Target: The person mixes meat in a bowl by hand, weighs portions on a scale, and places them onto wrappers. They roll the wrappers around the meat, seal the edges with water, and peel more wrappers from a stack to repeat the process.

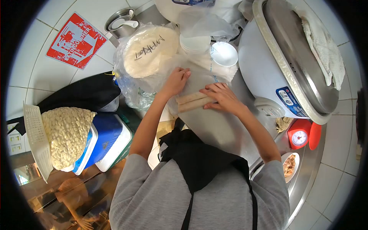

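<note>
Two rolls (191, 104), side by side on plastic (197, 85) atop the steel counter (230, 132). Right hand (223, 99): fingers bent and spread over the rolls' right end; can't tell if gripping. Left hand (178, 82): fingers curled at the plastic; can't tell if pinching. Just beyond, crowding: one white bowl (224, 54), one "MARKET" bag (151, 51). Right: one cooker (258, 65), one red scale (299, 134), one food bowl (298, 168).

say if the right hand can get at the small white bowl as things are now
Probably yes: the right hand is on the pale rolls and would have to leave them, but the small white bowl sits just beyond, its top uncovered, with nothing tall apparent between.
</note>
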Demonstrator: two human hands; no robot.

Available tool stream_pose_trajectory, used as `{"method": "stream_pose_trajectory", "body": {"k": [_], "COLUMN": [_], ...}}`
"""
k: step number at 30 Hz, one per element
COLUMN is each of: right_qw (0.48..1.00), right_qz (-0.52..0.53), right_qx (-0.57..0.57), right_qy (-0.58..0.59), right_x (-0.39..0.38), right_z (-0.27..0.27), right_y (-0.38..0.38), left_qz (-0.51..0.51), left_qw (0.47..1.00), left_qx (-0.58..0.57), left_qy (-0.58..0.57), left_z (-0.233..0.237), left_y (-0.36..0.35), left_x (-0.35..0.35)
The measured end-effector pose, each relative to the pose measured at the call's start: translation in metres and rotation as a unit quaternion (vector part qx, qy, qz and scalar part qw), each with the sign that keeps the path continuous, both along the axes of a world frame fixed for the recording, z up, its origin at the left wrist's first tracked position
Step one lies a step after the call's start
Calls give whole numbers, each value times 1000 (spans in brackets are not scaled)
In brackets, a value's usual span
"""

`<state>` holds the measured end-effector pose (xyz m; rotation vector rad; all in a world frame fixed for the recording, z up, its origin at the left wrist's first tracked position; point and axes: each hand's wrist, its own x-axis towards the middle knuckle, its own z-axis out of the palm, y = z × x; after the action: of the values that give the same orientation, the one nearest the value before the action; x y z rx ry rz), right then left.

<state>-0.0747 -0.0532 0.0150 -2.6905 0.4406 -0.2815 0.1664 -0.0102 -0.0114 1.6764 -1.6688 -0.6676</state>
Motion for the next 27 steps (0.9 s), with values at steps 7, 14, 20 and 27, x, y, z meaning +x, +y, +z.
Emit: {"method": "stream_pose_trajectory", "body": {"k": [7, 14, 20, 27], "right_qw": [1000, 998, 997, 999], "right_qz": [5, -39, -27, -26], "right_qx": [6, -39, -68, -43], "right_qy": [9, -24, -11, 11], "right_x": [-3, -18, -27, -24], "right_z": [-3, -12, -12, -7], "right_y": [0, 3, -1, -4], "left_qz": [-12, -32, 103, 50], "left_qw": [1000, 975, 953, 968], "left_qx": [13, -84, -50, -69], "left_qy": [9, -205, -280, -235], "left_z": [32, -15, 3, 1], "left_y": [35, 110, 113, 113], "left_x": [-21, -51, -61, -58]}}
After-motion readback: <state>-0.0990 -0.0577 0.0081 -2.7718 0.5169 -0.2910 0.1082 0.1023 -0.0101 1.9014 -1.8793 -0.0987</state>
